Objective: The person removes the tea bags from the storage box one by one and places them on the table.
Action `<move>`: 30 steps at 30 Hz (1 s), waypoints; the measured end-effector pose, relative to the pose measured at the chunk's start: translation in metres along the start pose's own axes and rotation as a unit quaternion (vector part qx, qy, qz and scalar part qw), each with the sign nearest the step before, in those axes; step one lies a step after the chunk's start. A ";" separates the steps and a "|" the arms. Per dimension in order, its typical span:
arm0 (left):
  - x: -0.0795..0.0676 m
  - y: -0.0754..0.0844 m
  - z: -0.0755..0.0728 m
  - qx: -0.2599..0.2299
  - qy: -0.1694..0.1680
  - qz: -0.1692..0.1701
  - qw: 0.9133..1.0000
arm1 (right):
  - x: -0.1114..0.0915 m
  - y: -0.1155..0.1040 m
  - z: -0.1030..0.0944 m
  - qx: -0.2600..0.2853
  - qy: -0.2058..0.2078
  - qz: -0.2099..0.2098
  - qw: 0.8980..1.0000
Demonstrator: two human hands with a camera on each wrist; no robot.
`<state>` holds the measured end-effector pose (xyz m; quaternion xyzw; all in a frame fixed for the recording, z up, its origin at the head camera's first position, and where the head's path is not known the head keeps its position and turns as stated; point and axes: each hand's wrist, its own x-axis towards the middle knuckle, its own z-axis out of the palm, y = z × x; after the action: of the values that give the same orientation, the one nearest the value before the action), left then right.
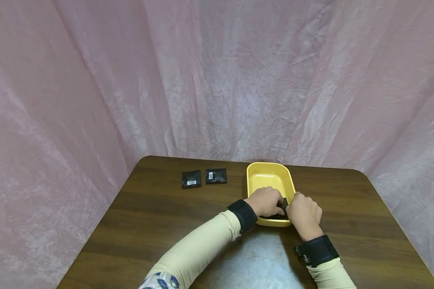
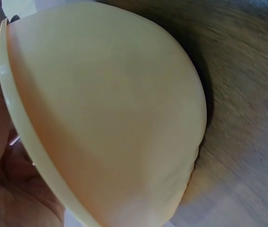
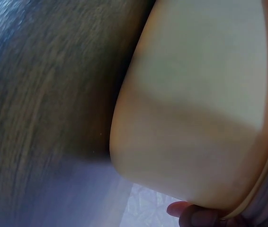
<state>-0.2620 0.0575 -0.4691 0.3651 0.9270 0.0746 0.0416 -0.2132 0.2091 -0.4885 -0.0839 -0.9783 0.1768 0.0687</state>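
My L hand (image 1: 267,202) is reaching into the near end of the yellow plastic tub (image 1: 271,167), fingers bending by some blk contents (image 1: 275,217); can't tell if they're pinching any. My R hand (image 1: 305,212) is gripping the tub's R rim. Tub's sitting on the wood-grain table (image 1: 130,224). Two blk sachets (image 1: 191,179) w/ white barcode labels are lying L of it, apart. Pink velvety curtain's (image 1: 238,80) hanging behind.

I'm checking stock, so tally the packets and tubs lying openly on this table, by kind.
Black packets: 2
Yellow tub: 1
Total: 3
Left out: the dark contents inside the tub, too obscured to count.
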 end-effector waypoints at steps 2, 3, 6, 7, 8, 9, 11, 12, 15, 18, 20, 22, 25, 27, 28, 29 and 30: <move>-0.001 0.001 0.000 0.003 0.013 0.003 1.000 | 0.000 -0.001 0.001 0.000 -0.004 0.000 1.000; -0.001 0.001 0.000 0.005 0.017 0.004 1.000 | 0.000 -0.001 0.001 0.000 -0.006 -0.001 1.000; -0.002 0.002 -0.001 0.010 0.020 0.007 1.000 | 0.000 -0.002 0.001 0.001 -0.009 -0.002 1.000; -0.003 0.003 -0.001 0.012 0.019 0.008 1.000 | 0.000 -0.002 0.002 0.001 -0.009 -0.002 1.000; -0.003 0.003 -0.001 0.013 0.017 0.010 1.000 | 0.000 -0.002 0.001 0.002 -0.009 -0.002 1.000; -0.003 0.004 -0.001 0.018 0.014 0.012 1.000 | 0.000 -0.002 0.001 0.002 -0.008 -0.001 1.000; -0.004 0.005 -0.001 0.030 0.009 0.019 0.999 | 0.000 -0.002 0.001 0.002 -0.002 -0.001 1.000; -0.004 0.006 -0.001 0.037 0.007 0.024 0.999 | -0.001 -0.003 0.001 0.002 0.001 -0.001 1.000; -0.005 0.009 -0.002 0.059 0.001 0.037 0.998 | -0.001 -0.003 -0.001 0.004 0.009 -0.003 1.000; -0.005 0.012 -0.003 0.072 -0.008 0.043 0.996 | -0.002 -0.003 -0.002 0.004 0.009 -0.006 1.000; -0.006 0.014 -0.003 0.085 -0.013 0.048 0.995 | -0.002 -0.002 -0.002 0.004 0.008 -0.006 1.000; -0.007 0.016 -0.003 0.104 -0.017 0.057 0.993 | -0.003 0.000 -0.002 0.004 0.006 -0.005 1.000; -0.010 0.019 -0.002 0.155 -0.017 0.083 0.984 | -0.003 0.001 -0.002 0.003 0.001 -0.006 1.000; -0.013 0.020 -0.002 0.191 -0.016 0.102 0.976 | -0.003 0.001 -0.003 0.002 -0.003 -0.009 1.000; -0.014 0.020 -0.001 0.206 -0.014 0.110 0.972 | -0.003 0.001 -0.003 0.002 -0.004 -0.010 1.000; -0.016 0.021 -0.001 0.218 -0.012 0.117 0.969 | -0.003 0.001 -0.003 0.000 -0.005 -0.011 1.000; -0.017 0.021 -0.001 0.225 -0.009 0.121 0.967 | -0.003 0.001 -0.003 -0.001 -0.005 -0.012 1.000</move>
<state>-0.2359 0.0612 -0.4639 0.4753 0.8685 -0.1346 -0.0420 -0.2095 0.2106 -0.4865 -0.0713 -0.9797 0.1756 0.0654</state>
